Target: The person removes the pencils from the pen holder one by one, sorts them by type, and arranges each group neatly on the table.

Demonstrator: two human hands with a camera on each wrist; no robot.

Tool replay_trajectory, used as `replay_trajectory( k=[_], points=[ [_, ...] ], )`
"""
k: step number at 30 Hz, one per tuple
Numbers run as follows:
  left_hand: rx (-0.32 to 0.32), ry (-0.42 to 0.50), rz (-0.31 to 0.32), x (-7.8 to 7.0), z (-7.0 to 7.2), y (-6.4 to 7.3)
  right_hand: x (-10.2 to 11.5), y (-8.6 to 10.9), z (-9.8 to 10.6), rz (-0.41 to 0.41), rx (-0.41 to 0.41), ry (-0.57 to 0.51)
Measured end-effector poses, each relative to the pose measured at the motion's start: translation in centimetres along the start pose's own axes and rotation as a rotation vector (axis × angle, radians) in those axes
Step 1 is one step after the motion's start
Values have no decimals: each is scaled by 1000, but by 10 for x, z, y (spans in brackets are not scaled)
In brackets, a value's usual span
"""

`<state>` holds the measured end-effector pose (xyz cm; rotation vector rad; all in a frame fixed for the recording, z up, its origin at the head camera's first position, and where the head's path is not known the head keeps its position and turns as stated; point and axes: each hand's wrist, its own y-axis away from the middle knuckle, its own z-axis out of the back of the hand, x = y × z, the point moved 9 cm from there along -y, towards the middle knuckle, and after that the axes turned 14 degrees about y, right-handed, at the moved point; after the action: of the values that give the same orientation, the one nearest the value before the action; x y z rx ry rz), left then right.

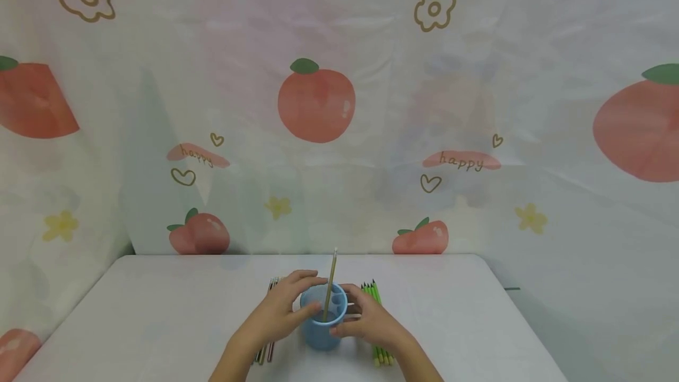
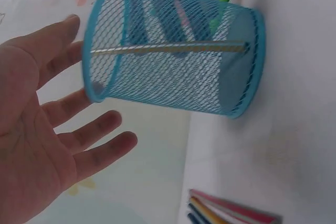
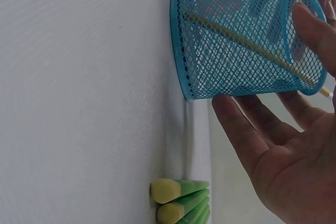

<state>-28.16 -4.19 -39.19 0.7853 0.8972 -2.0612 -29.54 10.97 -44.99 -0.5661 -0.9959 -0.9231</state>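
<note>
A blue mesh pencil holder stands between the two hands, with one gold pencil leaning inside it. My right hand holds the holder from the right, its thumb near the rim and its fingers bent along the mesh wall. On the left side, my left hand has its fingers spread and loosely bent beside the rim. In the left wrist view the left fingers extend past the holder's mouth without wrapping it. The pencil's lower end shows through the mesh, at the holder's base.
Several green pencils lie side by side on the white table, right of the holder. Several pencils in mixed colours lie left of it, partly under the left hand. A fruit-printed curtain hangs behind the table.
</note>
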Motion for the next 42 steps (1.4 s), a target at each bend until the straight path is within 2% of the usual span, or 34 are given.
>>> replay_trajectory(
  k=[4,10,19,34,42],
  points=[
    [-1,-29,3,5,-9,-3,1,0,-1,4,6,2],
    [45,13,42,12,-24,-3,-2,1,-3,13,16,20],
    [60,15,54,11,-30,-3,-1,1,-3,19,23,9],
    [-3,-18,24,7,-18,-3,-1,1,-2,5,13,-7],
    [-40,-33,26,-1,-7,-4,0,1,-2,19,17,-16]
  ],
)
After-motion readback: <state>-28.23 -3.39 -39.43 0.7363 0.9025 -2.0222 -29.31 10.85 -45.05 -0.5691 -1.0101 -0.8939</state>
